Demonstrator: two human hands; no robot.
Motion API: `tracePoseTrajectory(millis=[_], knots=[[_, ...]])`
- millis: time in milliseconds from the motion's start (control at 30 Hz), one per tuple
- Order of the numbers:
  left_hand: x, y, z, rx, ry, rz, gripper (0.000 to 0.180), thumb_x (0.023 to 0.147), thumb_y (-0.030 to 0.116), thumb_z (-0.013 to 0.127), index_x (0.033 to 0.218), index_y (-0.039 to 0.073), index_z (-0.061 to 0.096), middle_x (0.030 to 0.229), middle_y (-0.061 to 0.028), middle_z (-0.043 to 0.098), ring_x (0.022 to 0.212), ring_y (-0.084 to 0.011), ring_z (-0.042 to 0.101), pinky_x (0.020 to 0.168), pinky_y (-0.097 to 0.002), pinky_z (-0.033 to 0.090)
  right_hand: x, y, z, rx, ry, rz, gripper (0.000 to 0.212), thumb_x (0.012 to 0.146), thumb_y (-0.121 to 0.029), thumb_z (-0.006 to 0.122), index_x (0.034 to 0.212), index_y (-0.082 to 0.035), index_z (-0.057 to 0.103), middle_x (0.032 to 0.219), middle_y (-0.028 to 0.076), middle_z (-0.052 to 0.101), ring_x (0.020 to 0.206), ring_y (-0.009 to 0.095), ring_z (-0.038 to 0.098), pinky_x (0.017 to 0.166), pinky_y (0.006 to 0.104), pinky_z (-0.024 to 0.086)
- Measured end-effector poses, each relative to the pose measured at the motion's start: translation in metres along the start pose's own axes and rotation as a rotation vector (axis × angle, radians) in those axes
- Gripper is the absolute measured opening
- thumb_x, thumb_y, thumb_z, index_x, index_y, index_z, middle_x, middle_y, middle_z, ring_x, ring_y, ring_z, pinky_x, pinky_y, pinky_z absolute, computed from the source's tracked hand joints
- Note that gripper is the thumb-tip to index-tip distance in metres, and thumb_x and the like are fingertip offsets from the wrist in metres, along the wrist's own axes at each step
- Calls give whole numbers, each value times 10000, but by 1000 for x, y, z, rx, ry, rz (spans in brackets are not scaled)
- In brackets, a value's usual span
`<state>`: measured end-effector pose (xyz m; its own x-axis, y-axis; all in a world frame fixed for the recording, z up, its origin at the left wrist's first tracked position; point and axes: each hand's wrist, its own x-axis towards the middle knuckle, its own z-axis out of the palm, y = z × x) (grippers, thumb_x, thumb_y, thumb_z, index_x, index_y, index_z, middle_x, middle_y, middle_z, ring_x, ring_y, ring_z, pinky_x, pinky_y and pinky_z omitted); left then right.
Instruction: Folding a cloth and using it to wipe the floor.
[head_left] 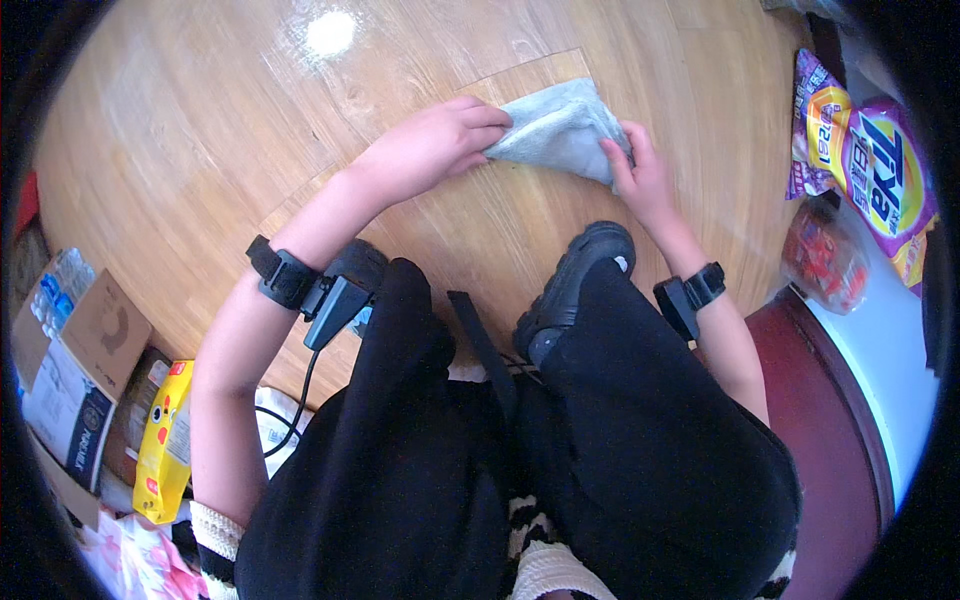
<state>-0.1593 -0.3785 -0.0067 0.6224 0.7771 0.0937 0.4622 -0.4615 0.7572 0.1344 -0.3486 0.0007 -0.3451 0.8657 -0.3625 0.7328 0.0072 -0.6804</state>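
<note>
A pale grey-blue cloth (560,125) is stretched between my two hands, low over the wooden floor (400,60) or resting on it; I cannot tell which. At its left end, the fingers of my left hand (450,140) close on the edge. My right hand (642,175) pinches the right corner between thumb and fingers. The cloth looks folded and slightly crumpled, with its upper edge raised. Both wrists carry black strapped devices, the left one (290,285) with a cable.
My black shoes (585,280) stand just below the cloth. Left are a cardboard box (105,330) with bottles and a yellow package (165,440). Right, a purple detergent bag (885,170) and a clear bag of red items (825,255) lie on a white-topped, dark red cabinet (830,420).
</note>
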Motion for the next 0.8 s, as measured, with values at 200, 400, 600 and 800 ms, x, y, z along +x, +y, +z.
tracePoseTrajectory(millis=[200, 400, 600, 800], knots=[[3, -7, -3, 9, -54, 27, 293, 795, 79, 579, 1081, 16, 585, 1178, -119, 550, 1073, -304, 521, 929, -372, 430, 3, 10, -1, 162, -25, -170, 450, 787, -214, 716, 1135, -18, 508, 995, 122, 621, 929, 193, 601, 773, 309, 470], [9, -11, -2, -114, 58, -21, 229, 818, 119, 586, 1017, 13, 621, 1053, -124, 622, 981, -306, 582, 871, -371, 463, -10, 18, -12, 465, -156, 47, 494, 749, -142, 752, 1159, -1, 516, 1041, 60, 611, 952, 155, 580, 813, 278, 462], [22, -20, -4, -283, -62, -313, 245, 841, 163, 607, 1020, -3, 629, 977, -128, 651, 914, -267, 620, 833, -341, 477, -4, 25, -19, 432, -95, 126, 384, 809, -128, 691, 1137, -3, 537, 1009, 51, 614, 919, 117, 576, 789, 256, 463], [24, -23, -5, -576, -116, -408, 445, 787, 343, 698, 1115, 52, 623, 898, -119, 662, 844, -200, 625, 790, -304, 483, 2, 9, -18, 416, 12, 36, 291, 845, -104, 642, 1107, 5, 573, 1000, 49, 620, 910, 123, 580, 786, 261, 465]])
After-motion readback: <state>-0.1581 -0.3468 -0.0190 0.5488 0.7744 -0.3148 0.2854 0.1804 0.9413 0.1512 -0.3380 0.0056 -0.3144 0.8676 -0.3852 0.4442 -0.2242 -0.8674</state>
